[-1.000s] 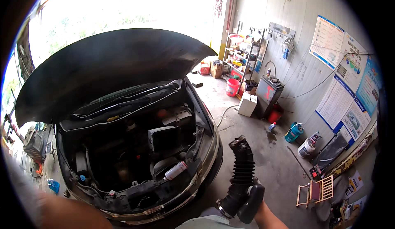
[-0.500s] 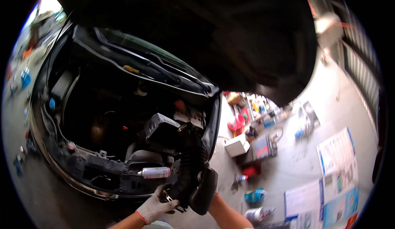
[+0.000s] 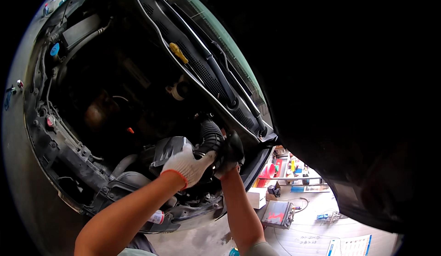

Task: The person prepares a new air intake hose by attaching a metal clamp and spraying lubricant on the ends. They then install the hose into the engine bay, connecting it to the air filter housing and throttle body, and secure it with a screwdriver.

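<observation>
A black corrugated air intake hose (image 3: 212,133) with a black box-shaped chamber (image 3: 233,146) on its side is held over the open engine bay. My left hand (image 3: 189,165), in a white knit glove with an orange cuff, grips the hose's near end. Wrapped round the chamber from below is my right hand (image 3: 224,169), its fingers mostly hidden behind it. Left of the hose is the grey-black air filter housing (image 3: 166,151). The hose's far end points into the dark bay, toward a pale round opening (image 3: 180,90); I cannot tell whether they touch.
A yellow-handled screwdriver (image 3: 178,52) lies on the cowl below the windscreen. Beneath my left forearm, a spray can (image 3: 157,217) rests on the front panel. The raised bonnet (image 3: 349,182) hangs over the right side. Beyond the fender, a car battery (image 3: 277,214) and a white box (image 3: 256,197) stand on the floor.
Both hands have carried the hose from the front edge of the car forward into the engine bay. My view has moved closer and turned, so the bay fills more of it.
</observation>
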`<state>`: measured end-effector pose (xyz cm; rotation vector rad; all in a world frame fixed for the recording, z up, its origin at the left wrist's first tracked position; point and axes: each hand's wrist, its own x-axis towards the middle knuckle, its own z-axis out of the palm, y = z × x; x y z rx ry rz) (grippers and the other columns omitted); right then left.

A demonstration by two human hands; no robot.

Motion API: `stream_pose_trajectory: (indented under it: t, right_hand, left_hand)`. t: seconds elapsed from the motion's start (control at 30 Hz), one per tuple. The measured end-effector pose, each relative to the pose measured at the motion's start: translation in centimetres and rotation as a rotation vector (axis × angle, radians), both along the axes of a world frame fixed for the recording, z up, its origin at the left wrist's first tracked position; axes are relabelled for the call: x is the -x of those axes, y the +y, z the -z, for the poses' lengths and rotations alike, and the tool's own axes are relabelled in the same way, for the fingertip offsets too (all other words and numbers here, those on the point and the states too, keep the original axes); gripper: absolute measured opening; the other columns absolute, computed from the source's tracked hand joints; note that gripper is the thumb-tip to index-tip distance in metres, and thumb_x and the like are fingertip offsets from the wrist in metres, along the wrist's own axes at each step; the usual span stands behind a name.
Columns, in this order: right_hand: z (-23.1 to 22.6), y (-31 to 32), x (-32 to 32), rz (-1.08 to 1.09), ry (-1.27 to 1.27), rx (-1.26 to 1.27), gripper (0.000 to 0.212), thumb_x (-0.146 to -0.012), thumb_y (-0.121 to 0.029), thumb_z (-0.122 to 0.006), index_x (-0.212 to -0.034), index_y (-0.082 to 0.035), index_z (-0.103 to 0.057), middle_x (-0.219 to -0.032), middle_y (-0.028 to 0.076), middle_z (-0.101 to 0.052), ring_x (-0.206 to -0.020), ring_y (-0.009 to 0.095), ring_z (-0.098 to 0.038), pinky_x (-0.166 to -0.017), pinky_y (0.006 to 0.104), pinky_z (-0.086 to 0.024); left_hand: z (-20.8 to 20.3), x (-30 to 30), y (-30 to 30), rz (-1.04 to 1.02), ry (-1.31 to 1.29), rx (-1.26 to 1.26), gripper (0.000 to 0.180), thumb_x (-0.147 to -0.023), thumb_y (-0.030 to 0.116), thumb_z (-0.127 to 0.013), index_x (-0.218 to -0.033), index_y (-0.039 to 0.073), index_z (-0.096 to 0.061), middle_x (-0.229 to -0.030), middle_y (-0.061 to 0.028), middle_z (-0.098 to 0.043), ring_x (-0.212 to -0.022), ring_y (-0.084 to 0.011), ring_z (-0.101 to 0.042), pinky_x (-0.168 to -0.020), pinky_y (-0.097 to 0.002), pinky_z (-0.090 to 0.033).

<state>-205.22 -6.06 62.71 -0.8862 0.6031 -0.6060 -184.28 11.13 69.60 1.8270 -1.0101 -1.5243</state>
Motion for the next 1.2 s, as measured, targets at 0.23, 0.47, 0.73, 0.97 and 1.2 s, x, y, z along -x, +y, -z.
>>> stream_pose_trajectory:
  t: [0.23, 0.47, 0.73, 0.97, 1.2]
  right_hand:
    - [4.6, -7.2, -5.3, -0.141, 0.16, -0.091, 0.048, -0.118, -0.052, -0.045, -0.122, -0.009, -0.065, -0.106, 0.005, -0.071, -0.093, 0.023, -0.07, -0.087, 0.0405, -0.062]
    - [10.1, -12.9, -1.5, -0.256, 0.443, 0.383, 0.041, -0.111, -0.043, -0.058, -0.127, -0.007, -0.069, -0.115, 0.013, -0.074, -0.096, 0.033, -0.073, -0.091, 0.0514, -0.064]
    - [3.0, -9.3, -6.2, 0.403, 0.518, -0.236, 0.039, -0.118, -0.05, -0.046, -0.109, -0.017, -0.064, -0.094, 0.008, -0.069, -0.076, 0.026, -0.074, -0.073, 0.0474, -0.069]
    - [13.7, -12.1, -4.6, 0.291, 0.393, -0.354, 0.031, -0.119, -0.03, -0.045, -0.125, -0.011, -0.069, -0.115, 0.007, -0.075, -0.094, 0.024, -0.075, -0.086, 0.0406, -0.066]
    - [17.3, -14.3, -4.5, 0.143, 0.365, -0.359, 0.037, -0.118, -0.02, -0.042, -0.138, -0.006, -0.071, -0.129, 0.008, -0.078, -0.113, 0.023, -0.075, -0.097, 0.0404, -0.062]
  left_hand:
    - [0.6, -5.8, -8.4, 0.269, -0.254, 0.073, 0.104, -0.1, 0.092, -0.043, -0.129, -0.004, -0.075, -0.124, -0.0253, -0.077, -0.12, -0.0381, -0.076, -0.102, -0.0445, -0.06]
    - [10.3, -5.3, -8.2, 0.177, -0.102, 0.478, 0.06, -0.097, 0.054, -0.076, -0.135, 0.009, -0.072, -0.133, -0.0194, -0.071, -0.123, -0.0426, -0.068, -0.106, -0.0502, -0.056]
    - [10.3, -4.6, -2.9, 0.231, -0.126, 0.915, 0.045, -0.065, -0.002, -0.076, -0.109, 0.005, -0.075, -0.121, -0.01, -0.076, -0.121, -0.0426, -0.068, -0.091, -0.0485, -0.057]
    - [8.0, -4.5, -2.5, 0.263, -0.099, 0.834, 0.047, -0.059, 0.008, -0.078, -0.107, 0.006, -0.079, -0.119, -0.0117, -0.08, -0.116, -0.0472, -0.072, -0.084, -0.0497, -0.056]
    - [11.2, -6.4, -6.4, 0.072, 0.13, 0.495, 0.02, -0.086, 0.004, -0.071, -0.105, -0.001, -0.076, -0.107, -0.0154, -0.08, -0.099, -0.0278, -0.078, -0.087, -0.0378, -0.061]
